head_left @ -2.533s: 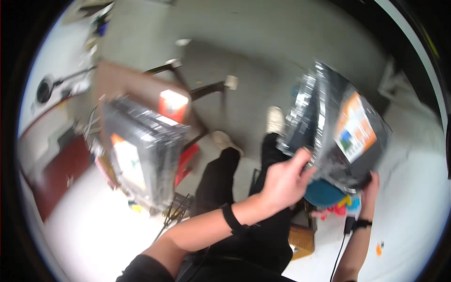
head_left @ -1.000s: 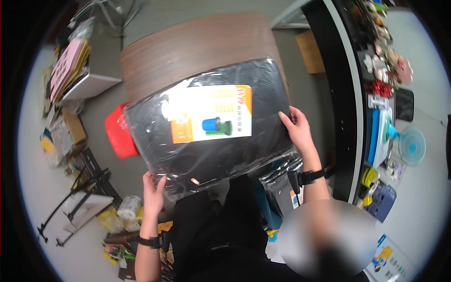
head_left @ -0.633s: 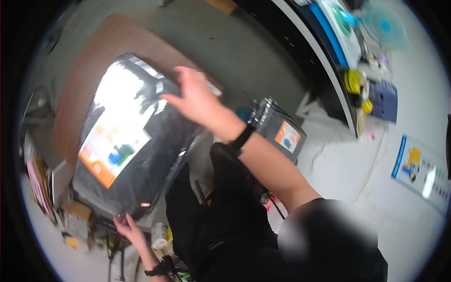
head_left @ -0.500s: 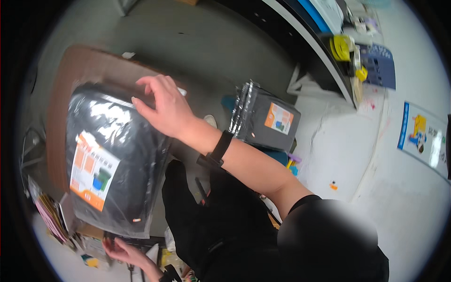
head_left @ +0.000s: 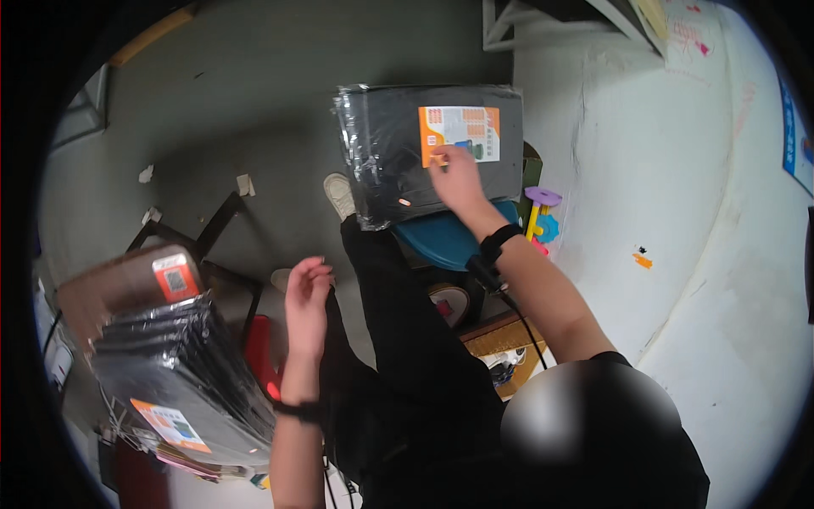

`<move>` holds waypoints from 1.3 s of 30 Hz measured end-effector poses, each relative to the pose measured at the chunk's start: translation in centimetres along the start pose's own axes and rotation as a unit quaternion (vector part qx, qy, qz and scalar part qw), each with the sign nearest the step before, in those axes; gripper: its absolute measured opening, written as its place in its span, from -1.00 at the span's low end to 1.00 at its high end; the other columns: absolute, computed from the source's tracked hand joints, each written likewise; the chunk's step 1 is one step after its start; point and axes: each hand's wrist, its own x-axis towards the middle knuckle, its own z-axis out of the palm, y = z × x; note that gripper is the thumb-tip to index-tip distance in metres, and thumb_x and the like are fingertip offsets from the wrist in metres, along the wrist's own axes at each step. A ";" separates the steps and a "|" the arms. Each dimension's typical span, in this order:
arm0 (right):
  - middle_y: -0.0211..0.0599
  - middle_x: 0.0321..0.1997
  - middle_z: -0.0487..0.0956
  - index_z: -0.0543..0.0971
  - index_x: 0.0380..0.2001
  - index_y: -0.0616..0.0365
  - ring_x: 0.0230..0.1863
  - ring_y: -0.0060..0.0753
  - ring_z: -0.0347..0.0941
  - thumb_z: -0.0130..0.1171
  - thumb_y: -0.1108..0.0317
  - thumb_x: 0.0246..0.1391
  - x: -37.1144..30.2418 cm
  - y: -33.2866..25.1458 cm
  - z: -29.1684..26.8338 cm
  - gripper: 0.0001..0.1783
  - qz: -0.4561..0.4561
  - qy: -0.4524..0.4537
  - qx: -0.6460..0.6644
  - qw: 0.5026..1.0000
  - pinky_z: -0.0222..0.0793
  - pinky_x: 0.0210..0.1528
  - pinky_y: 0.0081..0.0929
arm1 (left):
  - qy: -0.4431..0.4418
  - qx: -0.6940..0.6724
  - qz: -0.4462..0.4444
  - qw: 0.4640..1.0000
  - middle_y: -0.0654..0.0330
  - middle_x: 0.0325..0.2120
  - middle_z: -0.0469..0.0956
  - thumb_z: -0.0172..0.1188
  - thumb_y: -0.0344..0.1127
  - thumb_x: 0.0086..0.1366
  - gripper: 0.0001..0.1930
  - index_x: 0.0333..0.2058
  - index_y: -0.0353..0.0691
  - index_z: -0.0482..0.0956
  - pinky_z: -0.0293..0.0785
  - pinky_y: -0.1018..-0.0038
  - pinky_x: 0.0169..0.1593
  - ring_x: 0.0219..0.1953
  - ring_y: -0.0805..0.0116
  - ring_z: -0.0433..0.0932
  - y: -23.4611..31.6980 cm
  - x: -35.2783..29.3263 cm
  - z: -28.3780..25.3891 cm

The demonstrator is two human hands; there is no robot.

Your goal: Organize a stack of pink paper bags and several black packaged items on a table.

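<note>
My right hand (head_left: 458, 180) is over a stack of flat black garbage bag packs (head_left: 390, 140) wrapped in clear film. Its loosely bent fingers are at the orange and white label (head_left: 483, 127) on top; whether they press on it is hard to tell. The packs lie on a blue stool seat (head_left: 441, 242). My left hand (head_left: 307, 293) hangs in the air above my legs, empty, its fingers loosely curled and apart. To its left, a second stack of black garbage bag packs (head_left: 161, 360) rests on a brown tabletop (head_left: 119, 288).
Dark metal legs (head_left: 222, 225) and a red piece (head_left: 261, 356) stand beside the brown table. A purple, yellow and blue plastic toy (head_left: 543, 216) is by the white wall (head_left: 627, 153). A cardboard box (head_left: 500, 339) sits near my right forearm. Paper scraps (head_left: 246, 184) dot the grey floor.
My view has turned rightward. My right hand has left the pack on the brown table and is now over the stool's stack. My left hand has come up in front of my legs.
</note>
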 end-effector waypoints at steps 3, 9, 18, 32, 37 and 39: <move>0.22 0.17 0.68 0.69 0.11 0.22 0.28 0.26 0.56 0.41 0.11 0.18 1.3 7.4 -2.9 -0.48 0.136 -0.037 -0.076 0.987 0.44 0.42 0.04 | -0.012 -0.103 -0.247 0.964 0.25 0.06 0.66 0.23 -0.33 0.56 -0.59 0.32 -0.15 0.53 0.50 0.45 0.17 0.07 0.45 0.64 -3.2 7.5 -1.4; 0.30 0.39 0.55 0.46 0.40 0.32 0.46 0.29 0.44 0.42 -0.02 0.13 -0.5 19.2 -8.8 -0.11 0.267 -0.002 -0.084 0.960 0.37 0.53 0.02 | 0.013 0.005 -0.195 0.981 0.06 0.44 0.43 0.20 -0.23 0.52 -0.30 0.56 -0.17 0.27 0.21 0.27 0.55 0.49 0.24 0.37 -2.4 14.2 0.7; 0.32 0.61 0.34 0.03 0.64 0.45 0.64 0.13 0.29 0.46 0.14 0.09 -0.1 19.4 -7.3 0.23 0.352 -0.033 0.120 0.928 0.25 0.61 -0.22 | -0.007 0.170 -0.140 0.975 0.03 0.47 0.41 0.27 -0.40 0.46 -0.18 0.60 -0.38 0.12 0.24 0.29 0.54 0.49 0.17 0.40 0.9 15.8 2.4; -0.15 0.10 0.72 0.61 0.24 0.29 0.09 -0.24 0.64 0.43 0.13 0.07 -0.6 18.9 -13.7 -0.29 0.377 -0.023 0.211 0.902 0.51 0.18 -0.32 | -0.044 0.068 0.030 0.996 0.14 -0.04 0.63 0.34 -0.56 0.50 -0.66 0.05 -0.25 0.33 0.56 0.45 0.09 0.02 0.41 0.61 2.4 7.1 9.3; -0.37 -0.08 0.65 0.62 0.05 0.26 -0.03 -0.46 0.48 0.37 0.19 0.19 -1.1 16.5 -13.5 -0.54 0.362 -0.061 0.260 0.893 0.39 0.11 -0.43 | 0.054 0.048 0.046 0.996 0.14 -0.02 0.64 0.35 -0.55 0.51 -0.65 0.07 -0.25 0.33 0.57 0.45 0.10 0.02 0.41 0.63 2.4 1.4 10.6; -0.27 0.02 0.64 0.57 0.23 0.41 0.08 -0.39 0.50 0.35 0.11 0.28 -2.3 17.1 -15.2 -0.37 0.342 -0.008 0.281 0.897 0.40 0.22 -0.40 | 0.111 0.041 0.062 0.991 0.13 -0.02 0.64 0.35 -0.55 0.51 -0.65 0.07 -0.25 0.34 0.57 0.45 0.10 0.03 0.41 0.63 2.1 -0.5 11.6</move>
